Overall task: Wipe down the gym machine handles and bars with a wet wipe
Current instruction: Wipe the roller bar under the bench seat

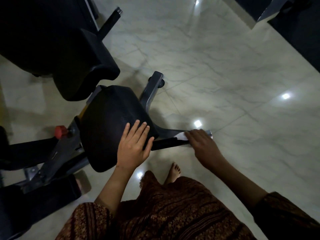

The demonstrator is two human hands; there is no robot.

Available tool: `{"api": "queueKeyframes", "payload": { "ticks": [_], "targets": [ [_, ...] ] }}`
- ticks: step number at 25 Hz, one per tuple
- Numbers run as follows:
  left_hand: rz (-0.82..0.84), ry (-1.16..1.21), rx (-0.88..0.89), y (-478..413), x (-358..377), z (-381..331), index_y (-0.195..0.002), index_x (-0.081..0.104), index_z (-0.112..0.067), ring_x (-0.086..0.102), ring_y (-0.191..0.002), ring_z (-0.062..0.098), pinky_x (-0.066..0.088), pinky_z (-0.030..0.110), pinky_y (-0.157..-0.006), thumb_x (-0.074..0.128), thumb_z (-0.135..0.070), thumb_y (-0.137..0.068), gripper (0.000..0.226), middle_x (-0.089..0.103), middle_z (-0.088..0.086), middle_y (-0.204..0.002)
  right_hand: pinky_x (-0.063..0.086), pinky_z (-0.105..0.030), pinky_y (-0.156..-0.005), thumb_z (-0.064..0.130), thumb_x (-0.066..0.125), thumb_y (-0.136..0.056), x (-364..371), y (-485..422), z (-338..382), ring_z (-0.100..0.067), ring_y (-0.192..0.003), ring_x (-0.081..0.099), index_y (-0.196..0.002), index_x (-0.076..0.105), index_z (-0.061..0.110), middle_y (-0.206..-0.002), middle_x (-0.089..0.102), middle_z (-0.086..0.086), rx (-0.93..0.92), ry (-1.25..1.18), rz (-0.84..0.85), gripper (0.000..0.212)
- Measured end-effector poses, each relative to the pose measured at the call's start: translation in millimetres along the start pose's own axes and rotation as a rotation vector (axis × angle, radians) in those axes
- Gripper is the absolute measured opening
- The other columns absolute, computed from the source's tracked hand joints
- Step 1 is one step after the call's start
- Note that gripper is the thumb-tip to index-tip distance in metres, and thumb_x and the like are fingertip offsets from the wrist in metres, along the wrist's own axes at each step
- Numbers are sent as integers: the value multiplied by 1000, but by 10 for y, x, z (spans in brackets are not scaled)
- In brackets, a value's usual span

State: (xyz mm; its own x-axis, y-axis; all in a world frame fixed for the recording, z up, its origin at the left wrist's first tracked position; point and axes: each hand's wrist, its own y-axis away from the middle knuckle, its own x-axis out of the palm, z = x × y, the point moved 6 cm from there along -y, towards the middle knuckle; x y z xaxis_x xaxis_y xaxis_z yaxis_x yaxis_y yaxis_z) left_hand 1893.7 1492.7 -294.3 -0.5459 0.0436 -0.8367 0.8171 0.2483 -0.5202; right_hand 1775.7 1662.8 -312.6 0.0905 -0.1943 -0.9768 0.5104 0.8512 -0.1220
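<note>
A black handle bar (166,143) with a chrome end cap (209,133) sticks out to the right from under the machine's black padded seat (107,122). My right hand (202,144) is curled over the bar near its end and grips a white wet wipe (181,135) against it. The wipe shows just left of my fingers. My left hand (134,146) rests flat on the seat's right edge, fingers straight and spread.
A second black pad (72,63) stands above the seat. A red knob (61,131) sits on the grey frame (57,153) at left. A grey leg (152,89) reaches onto the marble floor (225,75). My bare feet (174,172) stand below the bar.
</note>
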Motion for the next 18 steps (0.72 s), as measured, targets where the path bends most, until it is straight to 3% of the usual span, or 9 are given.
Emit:
{"api": "queueKeyframes", "payload": {
  "ticks": [3, 6, 8, 12, 14, 18],
  "targets": [
    [2, -3, -4, 0, 8, 2, -106, 68, -2, 53, -117, 27, 28, 42, -109, 56, -26, -88, 33, 67, 13, -112, 55, -45, -74, -2, 37, -69, -82, -95, 126, -38, -83, 65, -101, 65, -5, -93, 66, -22, 60, 21, -52, 43],
    [15, -12, 0, 7, 23, 2, -108, 67, -2, 48, -121, 25, 26, 42, -110, 53, -27, -89, 35, 66, 14, -114, 50, -46, -88, 9, 31, -73, 235, -121, 594, -30, -103, 64, -111, 66, 4, -110, 66, -16, -179, 75, 38, 51],
    [23, -24, 24, 12, 23, -1, -112, 65, -2, 44, -124, 26, 23, 41, -111, 51, -28, -90, 36, 63, 14, -119, 47, -48, -90, 7, 31, -73, 262, -45, 478, -28, -110, 61, -117, 64, 7, -118, 64, -14, -235, 70, 70, 55],
    [21, -88, 94, 59, 3, 7, -124, 57, -7, 26, -138, 23, 9, 45, -116, 48, -31, -93, 40, 51, 12, -134, 52, -54, -80, -2, 25, -66, -68, 105, -4, -38, -101, 64, -113, 63, -4, -111, 65, -24, -58, 61, -20, 60],
    [21, -97, 64, 65, 5, 39, -125, 54, -9, 28, -137, 25, 9, 49, -115, 47, -34, -93, 41, 51, 14, -134, 54, -52, -75, 0, 26, -68, -90, 33, 101, -39, -95, 65, -109, 63, -7, -105, 66, -26, -26, 37, -48, 56],
    [62, -37, 27, 42, 15, 49, -111, 65, -5, 41, -125, 30, 19, 46, -111, 50, -32, -90, 38, 62, 16, -120, 50, -48, -88, 11, 32, -76, 303, -60, 595, -30, -110, 61, -116, 65, 10, -121, 63, -13, -297, 56, 149, 51]
  ]
}}
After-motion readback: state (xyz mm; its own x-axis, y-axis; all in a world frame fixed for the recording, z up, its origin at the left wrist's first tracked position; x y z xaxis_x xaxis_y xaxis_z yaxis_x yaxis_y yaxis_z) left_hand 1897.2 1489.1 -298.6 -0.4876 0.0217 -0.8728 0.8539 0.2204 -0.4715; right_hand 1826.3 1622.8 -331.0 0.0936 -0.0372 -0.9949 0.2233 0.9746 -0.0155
